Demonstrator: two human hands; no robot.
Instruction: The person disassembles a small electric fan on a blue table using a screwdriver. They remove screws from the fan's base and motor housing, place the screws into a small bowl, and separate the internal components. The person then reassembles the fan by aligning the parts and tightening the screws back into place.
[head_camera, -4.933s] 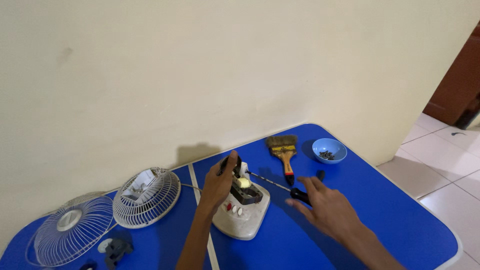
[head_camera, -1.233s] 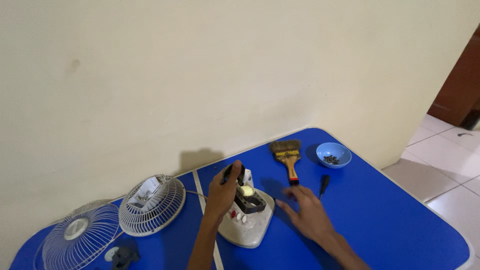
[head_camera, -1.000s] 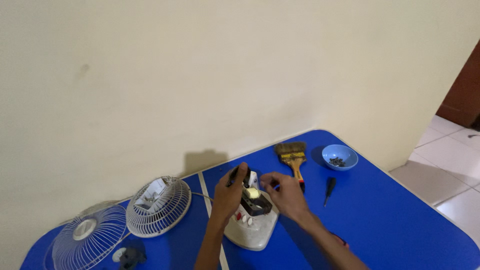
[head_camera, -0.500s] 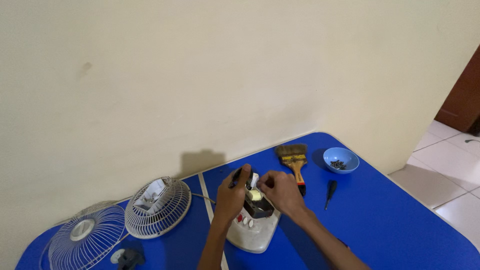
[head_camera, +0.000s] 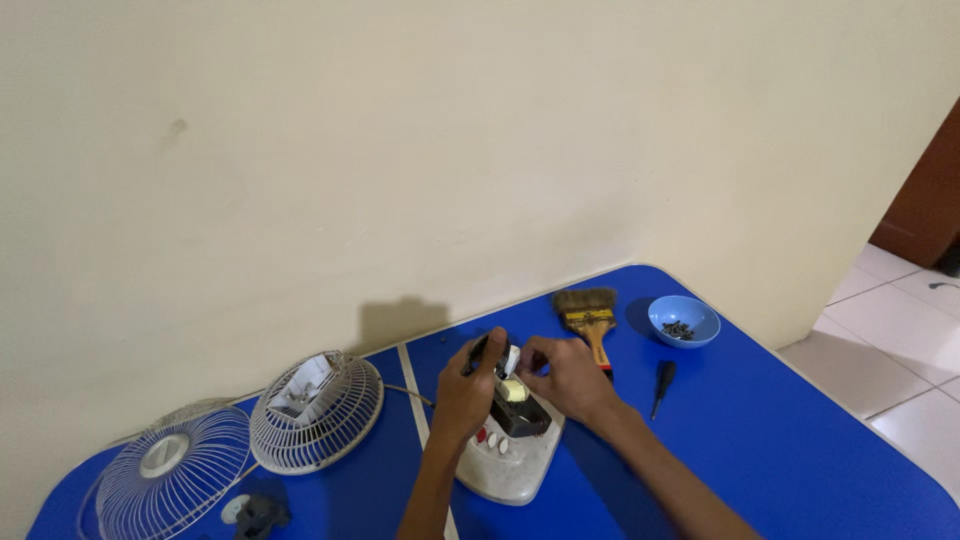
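The fan base (head_camera: 510, 462) serves as the landmark. It is a white, rounded housing lying flat on the blue counter (head_camera: 800, 440), near the front edge of the view, with a row of small buttons, at least one of them red, on its upper face. A black block with a pale yellow part (head_camera: 514, 390) on top stands on the base, toward its far end.

The left hand (head_camera: 466, 398) rests against the left side of the base. Its fingers are curled around a slim black tool (head_camera: 476, 354), which points up and away from the base. The right hand (head_camera: 570, 378) comes in from the right side of the base. Its fingertips are pinched on a small white piece (head_camera: 511, 359) directly above the yellow part. The two hands nearly meet over the black block.

To the right of the base, just beyond the right forearm, a black screwdriver (head_camera: 661, 385) lies on the counter. Behind the base and to the right, a paintbrush (head_camera: 590, 322) with a yellow and red handle lies with its bristles toward the wall (head_camera: 400, 150). Farther right of the brush sits a small blue bowl (head_camera: 684, 319) holding dark screws.

To the left of the base, a white wire grille (head_camera: 315, 412) sits with a white motor part inside it. A second grille (head_camera: 170, 472) lies farther left, partly under the first. A small dark part (head_camera: 260, 515) lies in front of the grilles, at the bottom edge of the view. A thin cord (head_camera: 408, 394) runs from the first grille toward the base.
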